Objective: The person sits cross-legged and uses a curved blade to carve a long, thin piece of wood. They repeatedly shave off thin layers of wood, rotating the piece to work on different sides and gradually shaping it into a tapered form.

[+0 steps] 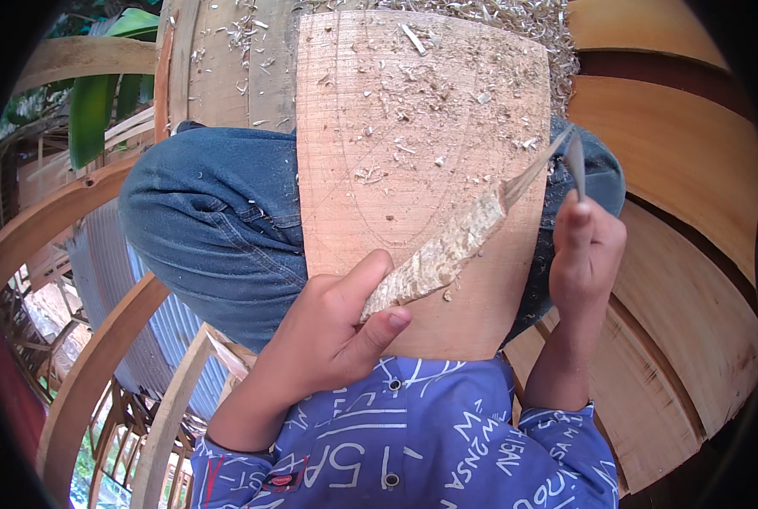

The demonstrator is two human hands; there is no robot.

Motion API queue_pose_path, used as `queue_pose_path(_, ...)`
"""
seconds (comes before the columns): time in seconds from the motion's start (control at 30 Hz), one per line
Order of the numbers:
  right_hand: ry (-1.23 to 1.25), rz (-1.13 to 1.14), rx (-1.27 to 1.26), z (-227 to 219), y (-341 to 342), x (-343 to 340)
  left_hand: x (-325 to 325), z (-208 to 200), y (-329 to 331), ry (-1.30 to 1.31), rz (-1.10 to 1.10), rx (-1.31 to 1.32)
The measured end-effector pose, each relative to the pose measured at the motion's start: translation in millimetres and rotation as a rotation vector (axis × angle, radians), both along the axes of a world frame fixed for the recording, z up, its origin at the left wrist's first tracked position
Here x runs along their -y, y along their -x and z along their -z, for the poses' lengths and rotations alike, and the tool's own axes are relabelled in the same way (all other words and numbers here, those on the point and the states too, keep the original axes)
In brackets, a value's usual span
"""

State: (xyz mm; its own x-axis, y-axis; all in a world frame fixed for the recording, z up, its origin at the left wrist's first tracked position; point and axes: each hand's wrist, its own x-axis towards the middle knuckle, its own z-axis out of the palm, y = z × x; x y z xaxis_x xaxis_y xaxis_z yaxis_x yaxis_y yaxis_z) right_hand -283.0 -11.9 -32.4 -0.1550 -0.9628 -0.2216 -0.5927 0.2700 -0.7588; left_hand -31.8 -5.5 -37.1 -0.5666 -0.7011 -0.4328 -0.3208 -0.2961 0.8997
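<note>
My left hand point(332, 327) is wrapped around the near end of a roughly carved wooden piece point(443, 250). Its thick part has a pale, chipped surface and it tapers to a thin, darker point at the far right. My right hand point(584, 246) grips a knife, whose narrow metal blade point(575, 161) points up beside that thin tip. Whether blade and wood touch I cannot tell; the knife's handle is hidden in my fist. Beneath both lies a wide flat board point(447, 331) across my lap, with a faint curved outline drawn on it.
Wood shavings point(430, 93) are scattered over the board's far half, with more piled beyond it. Planks point(269, 59) covered with chips lie at the far left. Wooden slats point(659, 153) run along the right, a curved railing point(82, 195) along the left. My bent legs flank the board.
</note>
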Motion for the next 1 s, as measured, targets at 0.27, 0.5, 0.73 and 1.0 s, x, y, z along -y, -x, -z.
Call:
queue_pose_path(0.27,-0.010,0.063,-0.046,9.7,6.3,4.8,1.0,-0.7,0.7,0.005,-0.029,-0.003)
queue_pose_path(0.5,0.041,-0.158,-0.048,10.7,-11.8,-1.9,-1.2,5.6,4.6,0.034,-0.118,-0.029)
queue_pose_path(0.73,0.135,-0.078,-0.098,19.1,-16.6,3.5,7.7,4.4,7.4,-0.048,-0.115,-0.022)
queue_pose_path(1.0,0.090,-0.043,-0.043,4.0,4.7,11.2,-3.0,9.7,4.0,0.040,-0.048,0.014)
